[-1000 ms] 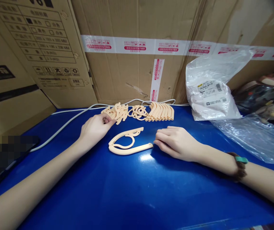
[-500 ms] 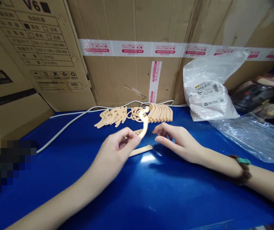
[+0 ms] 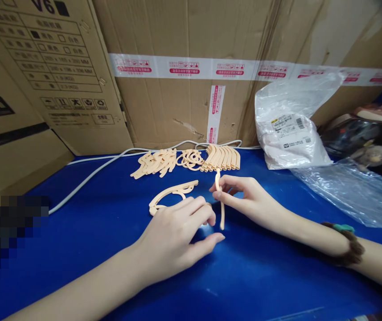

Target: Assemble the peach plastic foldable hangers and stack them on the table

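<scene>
Blue tabletop (image 3: 260, 281); right hand (image 3: 249, 196) pinches curved beige strip (image 3: 222, 213), right of beige hanger (image 3: 170, 190); left hand (image 3: 174, 236) half open, empty, over hanger's near side.

The blue table (image 3: 244, 281) bears, along its back, a heap of flat pieces (image 3: 157, 161), a cluster of rings (image 3: 191, 154) and a row of tubes (image 3: 223, 158), all cream, with a white cable (image 3: 60, 203) running behind and curving left. Nearer the middle lies a jointed piece (image 3: 166, 193), partly hidden. At right, a white bag (image 3: 293, 149) stands beside crumpled clear plastic (image 3: 347, 196).
</scene>
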`<state>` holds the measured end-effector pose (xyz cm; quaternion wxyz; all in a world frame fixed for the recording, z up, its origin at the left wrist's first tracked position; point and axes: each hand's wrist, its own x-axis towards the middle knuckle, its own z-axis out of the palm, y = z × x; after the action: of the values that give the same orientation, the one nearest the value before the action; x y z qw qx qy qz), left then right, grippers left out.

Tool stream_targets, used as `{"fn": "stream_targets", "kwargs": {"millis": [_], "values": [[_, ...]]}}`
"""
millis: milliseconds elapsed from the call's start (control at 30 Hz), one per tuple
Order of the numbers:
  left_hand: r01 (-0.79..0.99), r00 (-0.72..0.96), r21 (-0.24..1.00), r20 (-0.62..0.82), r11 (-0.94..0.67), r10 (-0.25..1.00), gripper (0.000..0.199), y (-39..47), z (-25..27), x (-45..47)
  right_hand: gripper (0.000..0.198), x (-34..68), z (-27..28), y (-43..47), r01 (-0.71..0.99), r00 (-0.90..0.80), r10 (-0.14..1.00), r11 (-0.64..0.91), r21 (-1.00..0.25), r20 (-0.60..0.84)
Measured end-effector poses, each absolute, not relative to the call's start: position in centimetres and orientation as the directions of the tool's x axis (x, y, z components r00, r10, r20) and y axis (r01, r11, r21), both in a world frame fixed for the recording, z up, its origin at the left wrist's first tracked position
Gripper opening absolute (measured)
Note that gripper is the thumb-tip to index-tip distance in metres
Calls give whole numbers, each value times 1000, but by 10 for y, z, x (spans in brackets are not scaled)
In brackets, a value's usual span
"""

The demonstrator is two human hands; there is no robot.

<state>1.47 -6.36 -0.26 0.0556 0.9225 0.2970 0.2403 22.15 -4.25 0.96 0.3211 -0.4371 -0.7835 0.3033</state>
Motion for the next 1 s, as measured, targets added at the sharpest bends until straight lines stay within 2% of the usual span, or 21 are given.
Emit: {"fn": "stream_targets", "kwargs": {"millis": [67, 267, 367, 467, 700, 833, 1000], "values": [[534, 694, 237, 425, -812, 580, 11, -60, -1, 12, 22, 224, 11, -42, 515, -400, 878, 454, -727, 265], [568, 684, 231, 402, -790, 609, 27, -43, 2, -1, 19, 235, 5, -29, 602, -444, 816, 578, -551, 370], [561, 704, 255, 354, -787, 616, 17, -37, -1, -5, 19, 237, 1, -24, 654, -474, 815, 580, -485, 335], [555, 723, 321, 270, -768, 636, 19, -35, -6, -6, 17, 235, 1, -26, 700, -484, 828, 561, -442, 283], [561, 696, 419, 226, -713, 681, 18, -36, -7, -7, 34, 228, 4, -34, 751, -533, 820, 571, -331, 207], [550, 647, 498, 253, -670, 720, 14, -36, -5, -6, 38, 229, 2, -32, 739, -549, 812, 582, -339, 197], [518, 637, 538, 275, -665, 720, 13, -36, -4, -5, 36, 228, 2, -33, 669, -577, 796, 589, -453, 184]]}}
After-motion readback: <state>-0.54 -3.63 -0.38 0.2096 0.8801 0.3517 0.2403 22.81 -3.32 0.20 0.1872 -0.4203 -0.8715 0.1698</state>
